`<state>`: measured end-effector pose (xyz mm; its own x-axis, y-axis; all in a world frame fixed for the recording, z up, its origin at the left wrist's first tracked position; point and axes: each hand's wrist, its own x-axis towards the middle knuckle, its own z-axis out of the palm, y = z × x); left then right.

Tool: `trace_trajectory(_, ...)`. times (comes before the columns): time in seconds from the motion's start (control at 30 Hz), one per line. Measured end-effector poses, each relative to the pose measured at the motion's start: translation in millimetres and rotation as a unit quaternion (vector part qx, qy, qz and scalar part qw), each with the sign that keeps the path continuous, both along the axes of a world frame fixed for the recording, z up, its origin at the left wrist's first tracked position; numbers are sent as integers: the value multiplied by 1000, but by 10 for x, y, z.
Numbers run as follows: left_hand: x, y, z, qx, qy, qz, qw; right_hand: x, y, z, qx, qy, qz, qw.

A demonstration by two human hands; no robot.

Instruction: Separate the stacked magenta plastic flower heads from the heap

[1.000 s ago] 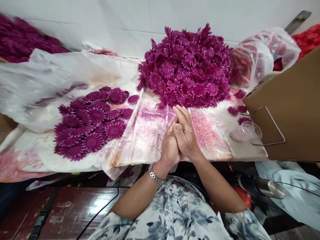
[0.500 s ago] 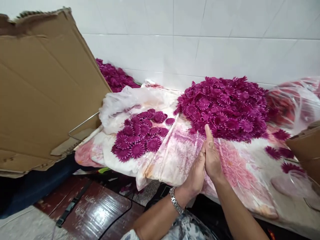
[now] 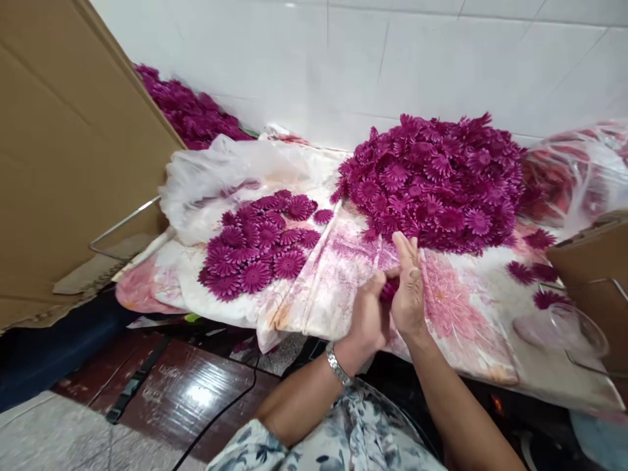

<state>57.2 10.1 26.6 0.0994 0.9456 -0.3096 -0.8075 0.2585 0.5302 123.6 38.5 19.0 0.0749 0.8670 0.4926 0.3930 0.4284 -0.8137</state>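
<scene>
By the bench's [image 3: 324, 307] front edge, our left hand [image 3: 367, 314] curls on a purple flower [image 3: 389, 290]; our right hand [image 3: 409, 297] opens flat.

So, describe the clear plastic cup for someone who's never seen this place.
At the right end of the floral-print cloth stands a brown cardboard box. Beside it, just below loose magenta artificial flowers, sits the cup, see-through and smooth where they are opaque and petalled.

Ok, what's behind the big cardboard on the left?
Purple flowers show past the right edge of the cardboard, against the white wall. Whatever else lies behind the cardboard is covered.
</scene>
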Motion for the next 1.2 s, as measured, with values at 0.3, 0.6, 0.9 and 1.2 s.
trace_trajectory(0.3, -162, 148, 67, -85, -45, -50, 994, 389, -295, 12, -23, -136, 48, 989)
trace_trajectory(0.6, -64, 54, -78, -12, 38, -107, 993, 629, -385, -24, 4, -183, -32, 983)
trace_trajectory(0.9, 35, -21, -108, -6, 34, -136, 990, 617, -520, -3, 28, -213, -36, 976)
trace_trajectory(1.2, 48, -59, -147, -14, 27, -177, 984, 742, -537, -73, 24, -180, 16, 983)
